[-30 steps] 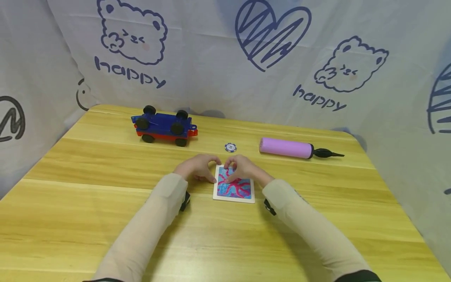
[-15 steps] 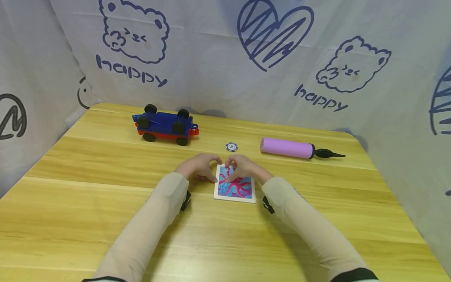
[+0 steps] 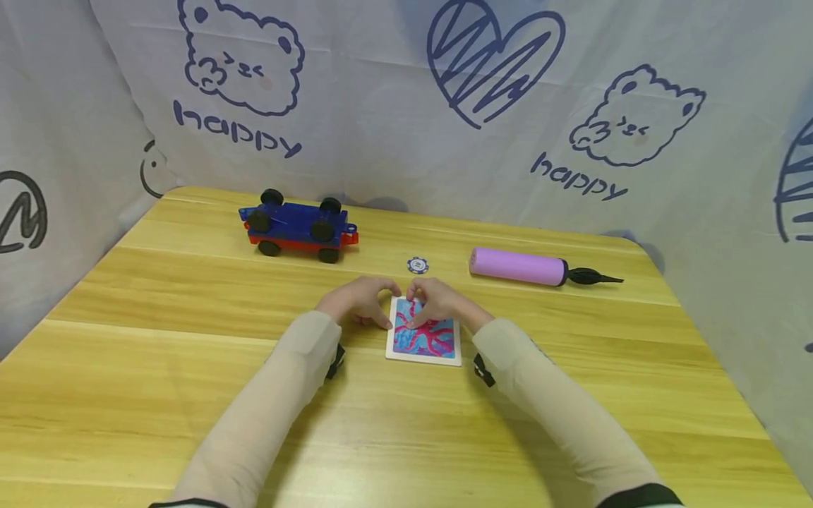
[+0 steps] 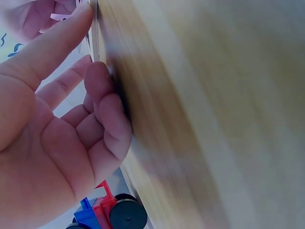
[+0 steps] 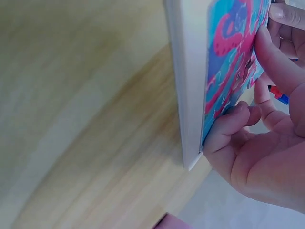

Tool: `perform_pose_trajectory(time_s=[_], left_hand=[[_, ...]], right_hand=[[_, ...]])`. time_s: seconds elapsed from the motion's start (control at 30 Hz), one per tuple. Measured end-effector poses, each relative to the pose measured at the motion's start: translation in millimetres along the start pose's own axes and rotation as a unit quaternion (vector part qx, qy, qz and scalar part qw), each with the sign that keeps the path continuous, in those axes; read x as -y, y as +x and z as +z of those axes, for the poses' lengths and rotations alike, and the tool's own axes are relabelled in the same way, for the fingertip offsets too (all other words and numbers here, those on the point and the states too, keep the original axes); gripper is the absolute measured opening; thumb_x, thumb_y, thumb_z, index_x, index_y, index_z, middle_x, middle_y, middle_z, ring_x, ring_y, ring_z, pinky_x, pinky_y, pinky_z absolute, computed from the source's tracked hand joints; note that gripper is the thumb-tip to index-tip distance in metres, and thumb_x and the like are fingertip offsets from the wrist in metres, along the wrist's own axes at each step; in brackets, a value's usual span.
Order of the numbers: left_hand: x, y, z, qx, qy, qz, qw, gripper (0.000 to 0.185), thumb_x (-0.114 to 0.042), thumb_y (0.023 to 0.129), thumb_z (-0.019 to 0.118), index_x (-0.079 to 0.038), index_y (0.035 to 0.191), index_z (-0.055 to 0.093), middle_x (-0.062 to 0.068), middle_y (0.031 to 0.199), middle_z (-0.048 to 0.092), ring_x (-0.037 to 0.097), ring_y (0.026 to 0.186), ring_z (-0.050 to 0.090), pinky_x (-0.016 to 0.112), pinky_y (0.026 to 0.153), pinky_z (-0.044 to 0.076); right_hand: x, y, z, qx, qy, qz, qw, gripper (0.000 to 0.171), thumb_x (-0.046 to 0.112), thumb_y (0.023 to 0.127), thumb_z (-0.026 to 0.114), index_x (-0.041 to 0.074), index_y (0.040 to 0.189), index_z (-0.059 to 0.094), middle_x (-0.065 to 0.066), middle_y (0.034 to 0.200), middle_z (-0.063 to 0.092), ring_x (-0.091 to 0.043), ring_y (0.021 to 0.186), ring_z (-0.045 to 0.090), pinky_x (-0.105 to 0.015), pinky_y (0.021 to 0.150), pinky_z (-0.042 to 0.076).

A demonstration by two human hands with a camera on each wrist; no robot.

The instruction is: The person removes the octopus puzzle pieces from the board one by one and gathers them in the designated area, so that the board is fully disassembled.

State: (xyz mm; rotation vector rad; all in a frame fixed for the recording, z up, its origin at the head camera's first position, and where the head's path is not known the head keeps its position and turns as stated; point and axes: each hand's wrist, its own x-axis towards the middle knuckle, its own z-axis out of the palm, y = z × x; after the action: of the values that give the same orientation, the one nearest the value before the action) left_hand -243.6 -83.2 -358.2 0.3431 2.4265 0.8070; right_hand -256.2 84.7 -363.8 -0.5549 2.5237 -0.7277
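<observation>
On the yellow wooden table (image 3: pixel 159 395) a white-bordered square card with a pink and blue pattern (image 3: pixel 424 340) lies flat near the middle, and both hands meet at its far edge. The left hand (image 3: pixel 356 302) sits at the card's far left corner, its fingers curled down with the tips on the edge. The right hand (image 3: pixel 440 302) rests on the far right part of the card, its fingers bent and pressing on the printed face. Neither hand has lifted the card off the table.

Beyond the hands, a small blue and white round chip (image 3: pixel 417 265) lies just past the card. A lilac cylindrical air pump with a black nozzle (image 3: pixel 517 267) lies on its side to the right of the chip, well apart from the hands. A blue and red toy car chassis with black wheels (image 3: pixel 297 226) stands at the far left. A white cloth printed with bears, hearts and "happy" (image 3: pixel 381 106) closes in the table on three sides. Nothing lies between the hands and the card.

The left wrist view shows the left hand's palm and fingers (image 4: pixel 102 102) curled against the table edge-on, with the toy car (image 4: pixel 107 214) at the bottom. The right wrist view shows the card's thick white rim (image 5: pixel 188 86) and the right hand's fingers (image 5: pixel 276 62) on its pattern.
</observation>
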Motion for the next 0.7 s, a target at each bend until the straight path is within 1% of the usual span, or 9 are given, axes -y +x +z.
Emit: perform_pose_trajectory(time_s=[0.1, 0.17, 0.4, 0.7], left_hand=[[-0.1, -0.4, 0.3, -0.002, 0.0, 0.001, 1.0, 0.054, -0.013, 0.076, 0.072, -0.014, 0.124, 0.047, 0.012, 0.108, 0.048, 0.015, 0.053, 0.046, 0.023, 0.049, 0.042], [-0.3, -0.7, 0.3, -0.003, 0.001, 0.003, 1.0, 0.054, -0.013, 0.076, 0.072, -0.013, 0.124, 0.047, 0.013, 0.11, 0.048, 0.015, 0.053, 0.046, 0.023, 0.05, 0.042], [-1.5, -1.8, 0.4, -0.003, -0.008, -0.001, 1.0, 0.054, -0.012, 0.076, 0.072, -0.013, 0.124, 0.047, 0.013, 0.109, 0.047, 0.016, 0.054, 0.046, 0.024, 0.051, 0.043], [-0.3, -0.9, 0.7, -0.003, -0.009, -0.001, 0.9999, 0.054, -0.012, 0.075, 0.072, -0.014, 0.123, 0.048, 0.013, 0.107, 0.048, 0.016, 0.054, 0.046, 0.024, 0.05, 0.043]], right_hand=[[-2.0, 0.0, 0.4, -0.006, 0.011, -0.006, 1.0, 0.03, 0.006, 0.073, 0.073, 0.006, 0.094, 0.052, -0.009, 0.097, 0.052, -0.024, 0.096, 0.048, -0.036, 0.086, 0.039], [-3.9, 0.0, 0.3, -0.01, 0.025, -0.011, 1.0, 0.027, 0.005, 0.075, 0.071, 0.005, 0.094, 0.052, -0.01, 0.097, 0.052, -0.024, 0.096, 0.048, -0.036, 0.086, 0.039], [-8.0, -0.8, 0.2, -0.015, 0.075, -0.028, 0.997, 0.023, 0.001, 0.077, 0.067, 0.003, 0.093, 0.052, -0.008, 0.088, 0.05, -0.019, 0.083, 0.045, -0.029, 0.077, 0.04], [-6.2, -4.7, 1.6, -0.028, 0.074, -0.029, 0.996, 0.026, -0.001, 0.074, 0.069, 0.002, 0.094, 0.052, -0.007, 0.086, 0.049, -0.019, 0.082, 0.046, -0.03, 0.078, 0.04]])
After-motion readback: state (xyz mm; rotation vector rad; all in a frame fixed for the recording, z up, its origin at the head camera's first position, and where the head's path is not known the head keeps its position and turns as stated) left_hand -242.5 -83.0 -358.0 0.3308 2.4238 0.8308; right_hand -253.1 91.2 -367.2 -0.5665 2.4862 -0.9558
